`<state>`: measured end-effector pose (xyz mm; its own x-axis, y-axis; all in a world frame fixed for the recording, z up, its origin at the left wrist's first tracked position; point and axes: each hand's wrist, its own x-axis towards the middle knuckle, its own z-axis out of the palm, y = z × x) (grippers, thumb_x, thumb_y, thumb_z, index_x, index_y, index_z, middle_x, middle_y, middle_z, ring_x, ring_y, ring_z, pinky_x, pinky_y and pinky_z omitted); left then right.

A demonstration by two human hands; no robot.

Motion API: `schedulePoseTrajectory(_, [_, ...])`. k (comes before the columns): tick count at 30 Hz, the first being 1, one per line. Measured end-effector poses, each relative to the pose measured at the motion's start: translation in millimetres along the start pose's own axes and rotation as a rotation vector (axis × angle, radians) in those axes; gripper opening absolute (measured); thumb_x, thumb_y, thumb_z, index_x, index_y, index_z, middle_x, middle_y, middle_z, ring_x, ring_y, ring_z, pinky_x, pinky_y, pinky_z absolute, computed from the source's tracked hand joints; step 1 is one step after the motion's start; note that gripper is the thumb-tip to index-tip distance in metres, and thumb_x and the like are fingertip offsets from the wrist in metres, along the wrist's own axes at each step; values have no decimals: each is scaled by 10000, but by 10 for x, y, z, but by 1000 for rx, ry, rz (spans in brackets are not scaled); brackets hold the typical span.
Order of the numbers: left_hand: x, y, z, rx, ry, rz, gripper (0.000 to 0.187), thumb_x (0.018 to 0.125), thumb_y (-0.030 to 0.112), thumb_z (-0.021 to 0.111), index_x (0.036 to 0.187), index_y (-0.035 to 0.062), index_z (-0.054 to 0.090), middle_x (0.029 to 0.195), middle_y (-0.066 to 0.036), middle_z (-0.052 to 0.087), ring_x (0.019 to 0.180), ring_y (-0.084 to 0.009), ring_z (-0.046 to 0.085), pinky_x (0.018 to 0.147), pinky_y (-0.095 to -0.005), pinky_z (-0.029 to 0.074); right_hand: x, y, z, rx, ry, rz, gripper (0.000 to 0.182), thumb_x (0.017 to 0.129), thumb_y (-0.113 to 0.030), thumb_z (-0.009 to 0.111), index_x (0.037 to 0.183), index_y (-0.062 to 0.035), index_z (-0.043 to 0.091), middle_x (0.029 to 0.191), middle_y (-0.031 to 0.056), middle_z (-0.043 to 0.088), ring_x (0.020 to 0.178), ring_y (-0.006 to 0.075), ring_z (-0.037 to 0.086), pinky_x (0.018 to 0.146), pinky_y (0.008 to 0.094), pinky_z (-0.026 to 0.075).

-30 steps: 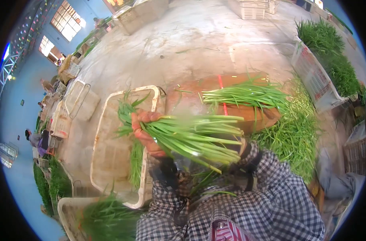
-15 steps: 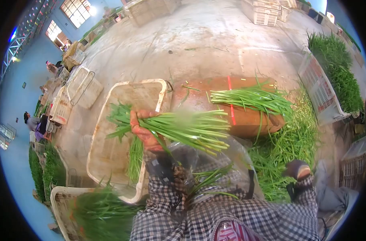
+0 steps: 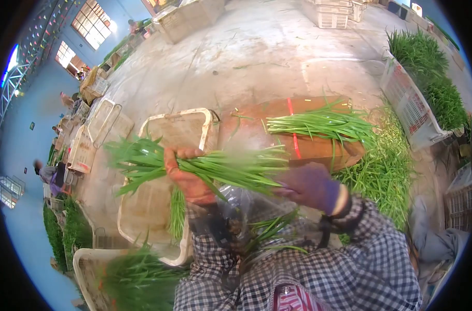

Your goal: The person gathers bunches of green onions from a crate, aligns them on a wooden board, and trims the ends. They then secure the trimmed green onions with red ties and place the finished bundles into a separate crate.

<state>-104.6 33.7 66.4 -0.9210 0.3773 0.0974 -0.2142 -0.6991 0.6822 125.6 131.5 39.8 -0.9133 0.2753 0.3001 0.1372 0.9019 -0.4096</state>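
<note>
A thick bunch of garlic chives [image 3: 225,168] lies across my left hand [image 3: 186,176], which is closed around its leafy part. The leaves point left and the pale cut ends point right. My right hand [image 3: 314,187], in a purple glove, is at the cut ends with its fingers pinched on the lower stalks; the fingertips are slightly blurred. Beyond it, a second bunch of chives [image 3: 319,124] rests on a brown block [image 3: 319,150] with a red tie [image 3: 293,129] across it. Loose chives [image 3: 269,228] lie on the clear plastic over my lap.
A pale plastic crate [image 3: 127,212] with some chives inside stands at left; another crate [image 3: 83,259] full of greens is nearer. Trimmings [image 3: 386,176] are heaped at right, beside a white crate [image 3: 407,103] of upright greens. Co-workers [image 3: 52,173] sit far left.
My right hand has come up from low right to the cut ends of the bunch. The bunch in my left hand has shifted slightly left, and the view has turned a little.
</note>
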Motion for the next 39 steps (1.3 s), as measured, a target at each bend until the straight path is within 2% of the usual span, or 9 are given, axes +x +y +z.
schedulePoseTrajectory(5, [80,36,-85,-93,41,-12,238,932,213,450,713,139,396,649,37,403,611,-107,424,523,-246,398,-1029,523,-226,262,-228,380,264,883,-345,552,875,-112,674,705,82,602,617,221,616,595,332,497])
schedulePoseTrajectory(7, [134,11,-157,-151,59,10,243,931,227,458,713,132,408,647,31,410,608,-107,429,524,-247,401,-1887,1135,25,-363,-694,180,258,864,-367,567,948,-148,674,798,41,654,747,210,646,678,351,528])
schedulePoseTrajectory(10, [194,13,-229,-217,21,-21,250,921,245,485,712,127,419,638,22,409,589,-109,424,531,-248,407,-1788,943,-164,-221,-1175,989,598,797,-392,669,1319,-155,499,1323,129,513,1198,290,506,998,390,409])
schedulePoseTrajectory(16, [32,-116,-66,-321,-38,-162,272,903,282,538,708,118,442,621,4,407,551,-112,414,546,-249,418,-563,384,-5,437,177,285,768,789,-309,715,1365,44,349,1348,233,442,1284,308,405,1091,377,296])
schedulePoseTrajectory(21, [57,-193,-222,-595,-245,-513,187,904,241,552,813,78,531,658,-2,448,548,-112,418,585,-244,443,-267,343,413,1018,38,-2,358,938,-70,488,1285,16,476,1262,124,537,1113,193,540,938,312,457])
schedulePoseTrajectory(28, [264,-516,-590,633,174,766,339,881,49,545,1173,-104,463,751,-73,532,704,-116,519,663,-228,480,-1416,1145,240,-37,-227,-12,384,773,-169,644,1154,-170,600,942,114,662,897,256,640,737,367,523])
schedulePoseTrajectory(31, [157,-347,-717,594,-134,587,343,892,173,562,1143,-46,479,824,-88,568,742,-113,546,664,-225,477,-2185,1411,44,-260,-999,859,419,731,-441,667,930,-73,692,943,159,670,882,323,634,787,445,486])
schedulePoseTrajectory(34, [272,-342,-835,395,-278,232,362,905,327,533,1077,10,499,846,-74,577,768,-119,558,660,-237,465,-1704,1016,-179,-40,-205,625,775,688,-314,762,1323,-11,437,1248,230,523,1148,364,505,969,415,400])
schedulePoseTrajectory(39, [-204,-269,34,142,-236,-141,236,927,312,499,871,84,525,727,-11,499,665,-127,489,610,-269,427,-90,-20,-246,-103,226,137,631,707,-343,732,1247,-97,518,1078,110,587,985,295,556,858,416,420])
